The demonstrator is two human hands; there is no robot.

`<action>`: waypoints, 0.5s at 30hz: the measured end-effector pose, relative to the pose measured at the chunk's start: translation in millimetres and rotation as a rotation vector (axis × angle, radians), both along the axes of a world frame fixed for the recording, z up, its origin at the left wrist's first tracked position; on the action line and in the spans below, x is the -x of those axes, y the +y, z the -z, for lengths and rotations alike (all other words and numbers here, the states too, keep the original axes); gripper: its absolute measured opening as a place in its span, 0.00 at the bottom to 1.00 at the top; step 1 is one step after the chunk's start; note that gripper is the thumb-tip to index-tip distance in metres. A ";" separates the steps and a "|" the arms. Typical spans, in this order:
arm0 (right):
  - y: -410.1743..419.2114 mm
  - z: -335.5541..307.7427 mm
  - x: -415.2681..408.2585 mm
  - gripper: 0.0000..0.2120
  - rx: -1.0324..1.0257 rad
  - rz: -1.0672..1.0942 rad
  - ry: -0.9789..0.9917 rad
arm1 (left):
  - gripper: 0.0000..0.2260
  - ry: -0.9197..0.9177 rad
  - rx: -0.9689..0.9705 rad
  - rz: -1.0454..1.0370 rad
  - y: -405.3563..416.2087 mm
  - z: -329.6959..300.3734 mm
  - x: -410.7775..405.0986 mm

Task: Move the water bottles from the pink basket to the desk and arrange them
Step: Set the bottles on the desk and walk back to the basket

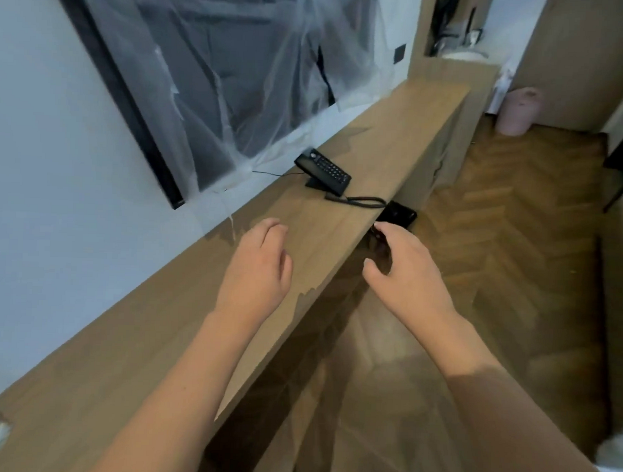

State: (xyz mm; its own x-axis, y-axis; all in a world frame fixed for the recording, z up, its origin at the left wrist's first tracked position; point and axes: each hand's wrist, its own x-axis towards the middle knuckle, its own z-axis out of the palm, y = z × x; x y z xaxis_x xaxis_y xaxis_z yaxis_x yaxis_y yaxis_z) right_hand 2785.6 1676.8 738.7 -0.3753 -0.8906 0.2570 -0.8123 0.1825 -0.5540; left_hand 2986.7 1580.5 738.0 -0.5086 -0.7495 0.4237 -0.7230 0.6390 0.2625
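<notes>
The long wooden worktop [180,323] runs along the white wall, its front edge slanting from near us away toward the far doorway, with herringbone floor [507,264] open to its right. On the worktop sits a black desk phone [323,172], its coiled cord [360,201] trailing to the front edge, where a dark object [401,215] hangs just past it. The left hand [263,262] hovers above the worktop, fingers loosely curled, holding nothing. The right hand [404,271] reaches out beyond the front edge, over the floor, fingers spread and relaxed, empty, its fingertips near the dark object; whether they touch it is hard to tell. The pink basket [517,110] stands upright on the floor far off by the doorway, well apart from both hands; its contents cannot be made out.
</notes>
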 end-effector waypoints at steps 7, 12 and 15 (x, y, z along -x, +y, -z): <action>11.2 -11.0 150.9 0.27 0.040 0.184 0.008 | 0.17 0.018 0.026 0.220 -25.5 -7.5 181.7; -2.2 -7.7 230.1 0.28 -0.011 0.274 -0.004 | 0.15 0.029 0.029 0.336 -50.1 -9.5 281.2; -19.1 -1.3 278.4 0.28 -0.035 0.340 -0.048 | 0.14 0.026 0.025 0.375 -73.4 -5.0 333.9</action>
State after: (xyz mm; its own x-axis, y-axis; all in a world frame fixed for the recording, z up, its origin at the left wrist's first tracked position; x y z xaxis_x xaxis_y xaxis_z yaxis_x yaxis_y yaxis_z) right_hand 2507.2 1657.7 740.0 -0.6632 -0.7203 0.2035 -0.6750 0.4580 -0.5784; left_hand 2652.9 1507.1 743.1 -0.7347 -0.5025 0.4557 -0.4307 0.8646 0.2589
